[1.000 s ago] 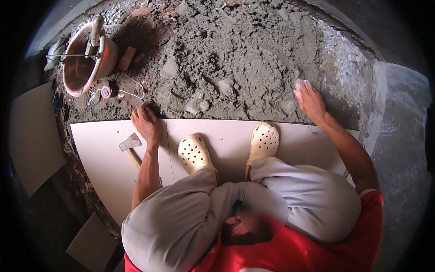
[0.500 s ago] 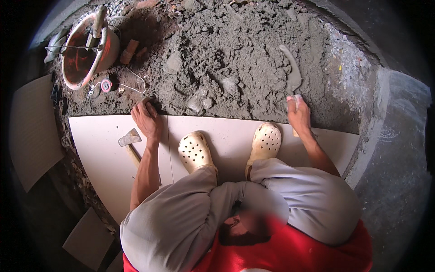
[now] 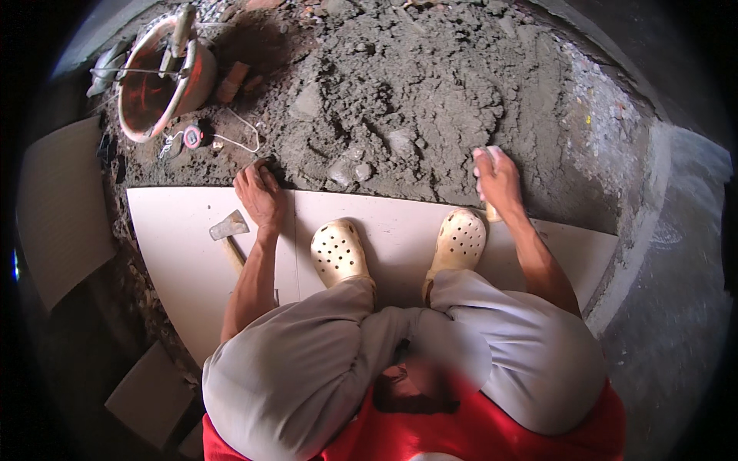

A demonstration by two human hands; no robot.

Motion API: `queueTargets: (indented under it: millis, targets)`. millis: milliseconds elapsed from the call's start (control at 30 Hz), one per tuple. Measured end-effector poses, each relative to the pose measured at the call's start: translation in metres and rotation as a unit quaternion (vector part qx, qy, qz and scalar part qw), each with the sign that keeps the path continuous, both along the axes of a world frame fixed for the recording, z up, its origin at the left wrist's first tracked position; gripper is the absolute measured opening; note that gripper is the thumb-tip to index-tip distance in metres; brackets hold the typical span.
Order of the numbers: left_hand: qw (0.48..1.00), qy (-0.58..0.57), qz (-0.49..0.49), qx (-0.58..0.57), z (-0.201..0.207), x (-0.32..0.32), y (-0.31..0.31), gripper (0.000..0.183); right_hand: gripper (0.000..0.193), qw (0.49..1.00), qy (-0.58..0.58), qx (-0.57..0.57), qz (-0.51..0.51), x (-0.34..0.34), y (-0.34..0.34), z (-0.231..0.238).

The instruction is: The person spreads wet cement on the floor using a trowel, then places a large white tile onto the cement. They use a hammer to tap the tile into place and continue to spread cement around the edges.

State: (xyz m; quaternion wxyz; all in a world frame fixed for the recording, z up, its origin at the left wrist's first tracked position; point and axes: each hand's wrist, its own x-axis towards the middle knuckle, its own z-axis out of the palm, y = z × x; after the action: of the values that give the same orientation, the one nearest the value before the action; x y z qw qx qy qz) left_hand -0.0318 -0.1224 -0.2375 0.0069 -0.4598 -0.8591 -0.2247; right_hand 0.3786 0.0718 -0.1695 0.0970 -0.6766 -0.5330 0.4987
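My right hand (image 3: pixel 498 180) is closed around a trowel, whose pale wooden handle (image 3: pixel 492 213) sticks out below the fist; its blade is hidden now. The fist hangs over the near part of the rough grey wet mortar (image 3: pixel 430 100). My left hand (image 3: pixel 260 190) rests with curled fingers at the far edge of the white tiles (image 3: pixel 177 261). Something small and dark shows by its fingertips, too unclear to name. On the tile beside my left forearm lies a hammer (image 3: pixel 231 226) with a broad grey head and wooden handle, partly covered by the arm.
A mortar-smeared bucket (image 3: pixel 157 84) with a wire handle stands at the far left, a wooden-handled tool in it. Near it lie a brick piece (image 3: pixel 233 82) and a pink-and-black string reel (image 3: pixel 194 137). My cream clogs (image 3: pixel 338 250) stand on the tiles. Loose tiles (image 3: pixel 65 207) lie left.
My right hand has turned and shifted slightly, and the trowel blade seen earlier flat over the mortar is out of sight. My left hand stays at the tile edge; the whole view has shifted slightly.
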Motion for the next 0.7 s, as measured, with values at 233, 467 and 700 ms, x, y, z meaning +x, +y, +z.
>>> queueTargets:
  millis: [233,467,700]
  targets:
    - [1.000,-0.004,0.015,0.020,0.000,-0.001,-0.003,0.019,0.046,0.999,0.030,-0.019,0.035,-0.023,0.008,0.059]
    - [0.999,-0.018,0.024,0.012,0.006,0.002,-0.002,0.024,0.031,0.967,0.229,-0.047,0.097,-0.100,0.030,0.108]
    - [0.999,-0.039,0.018,-0.003,0.012,0.000,-0.001,0.027,0.038,0.765,0.600,-0.233,0.021,-0.229,0.053,0.053]
